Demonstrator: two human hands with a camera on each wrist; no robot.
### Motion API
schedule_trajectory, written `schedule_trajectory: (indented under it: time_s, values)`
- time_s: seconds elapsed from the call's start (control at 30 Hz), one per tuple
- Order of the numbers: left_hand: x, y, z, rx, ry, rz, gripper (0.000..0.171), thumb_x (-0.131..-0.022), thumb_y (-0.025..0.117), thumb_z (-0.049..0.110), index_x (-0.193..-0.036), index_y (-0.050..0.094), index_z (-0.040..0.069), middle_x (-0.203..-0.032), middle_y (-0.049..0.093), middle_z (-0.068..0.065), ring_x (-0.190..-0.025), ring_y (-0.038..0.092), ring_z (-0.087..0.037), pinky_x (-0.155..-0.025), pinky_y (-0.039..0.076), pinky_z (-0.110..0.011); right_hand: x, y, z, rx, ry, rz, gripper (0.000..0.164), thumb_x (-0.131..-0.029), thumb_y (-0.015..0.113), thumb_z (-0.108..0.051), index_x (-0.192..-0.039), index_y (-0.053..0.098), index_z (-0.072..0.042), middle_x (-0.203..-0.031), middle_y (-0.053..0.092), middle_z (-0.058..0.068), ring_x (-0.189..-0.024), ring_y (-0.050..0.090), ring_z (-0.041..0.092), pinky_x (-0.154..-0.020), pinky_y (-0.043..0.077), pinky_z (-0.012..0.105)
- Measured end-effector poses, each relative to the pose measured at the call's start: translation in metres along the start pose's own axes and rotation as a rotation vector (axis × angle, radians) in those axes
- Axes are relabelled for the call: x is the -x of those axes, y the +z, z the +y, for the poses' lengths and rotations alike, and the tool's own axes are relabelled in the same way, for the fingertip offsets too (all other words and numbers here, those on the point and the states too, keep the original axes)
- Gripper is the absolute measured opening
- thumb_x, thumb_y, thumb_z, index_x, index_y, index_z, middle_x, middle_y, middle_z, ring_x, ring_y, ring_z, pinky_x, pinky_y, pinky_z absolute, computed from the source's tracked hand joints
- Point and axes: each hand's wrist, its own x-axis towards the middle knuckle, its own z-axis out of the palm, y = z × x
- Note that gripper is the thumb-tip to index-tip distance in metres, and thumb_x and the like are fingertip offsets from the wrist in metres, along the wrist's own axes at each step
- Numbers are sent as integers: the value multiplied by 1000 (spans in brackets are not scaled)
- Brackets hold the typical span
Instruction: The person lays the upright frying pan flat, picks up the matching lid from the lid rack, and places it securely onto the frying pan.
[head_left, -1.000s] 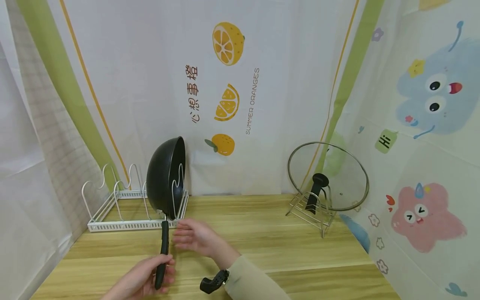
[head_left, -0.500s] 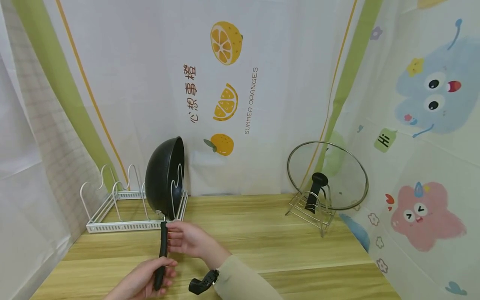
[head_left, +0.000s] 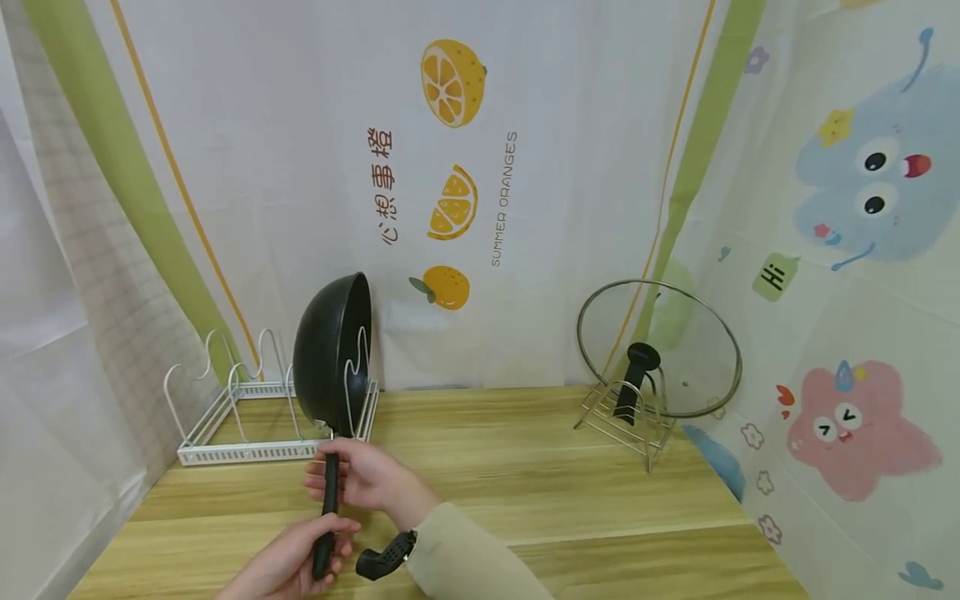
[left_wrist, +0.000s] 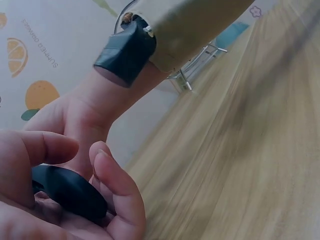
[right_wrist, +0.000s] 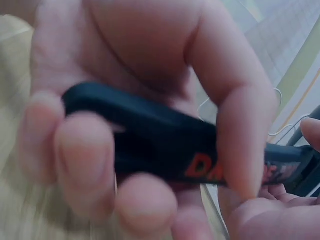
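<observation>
A white curtain (head_left: 300,167) reads "SUMMER ORANGES" and "心想事橙". In a white rack (head_left: 251,452) a black wok (head_left: 318,358) stands on edge. The left hand (head_left: 292,548) grips its handle (head_left: 332,485) near the end; the right hand (head_left: 369,479) lies higher, clasp unclear. Red letters (right_wrist: 202,166) beginning "D" are partly covered.

From the near edge of the desk (head_left: 570,517), twelve straight ahead, a rack (head_left: 247,452) stands at eleven o'clock, a pan (head_left: 318,358) on edge in its right-hand end, the handle (head_left: 330,496) running out to the pan's six. The left hand (head_left: 300,550) lies round the handle's near end, the right hand (head_left: 371,475) nearer the pan. At one, a lid (head_left: 682,354) leans in a stand (head_left: 626,432); a curtain (head_left: 300,167) hangs behind, at twelve.
</observation>
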Motion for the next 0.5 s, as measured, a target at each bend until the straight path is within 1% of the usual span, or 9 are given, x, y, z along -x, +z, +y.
schedule_trajectory:
  time_s: [0.1, 0.2, 0.37, 0.5]
  values:
    - [-2, -2, 0, 29, -8, -43, 28, -113, 42, 25, -108, 69, 25, -87, 67, 14, -75, 59, 0, -70, 54, -15, -2, 5, 0, -24, 14, -18, 14, -105, 64, -26, -96, 69, -17, -96, 73, 0, -92, 73, 16, -126, 47, 52]
    - [-3, -4, 2, 76, -20, -89, 30, -113, 40, 27, -105, 69, 26, -86, 67, 16, -74, 59, 2, -71, 54, -14, -4, 9, 0, -24, 18, -29, 15, -105, 63, -25, -93, 68, -19, -92, 74, -4, -87, 73, 13, -125, 48, 49]
    - [-2, -5, 6, 148, -32, -128, 30, -112, 39, 27, -98, 66, 26, -85, 65, 15, -73, 58, 1, -72, 54, -13, -6, 14, 1, -39, 15, 11, 11, -103, 66, -23, -93, 70, -19, -89, 74, -4, -83, 73, 12, -122, 51, 48]
    - [-2, -6, 7, 186, -45, -138, 31, -112, 39, 27, -94, 64, 27, -83, 63, 14, -73, 58, 1, -71, 54, -12, -9, 16, 3, -53, 12, 52, 13, -102, 68, -23, -91, 71, -17, -89, 74, -2, -82, 73, 13, -117, 56, 45]
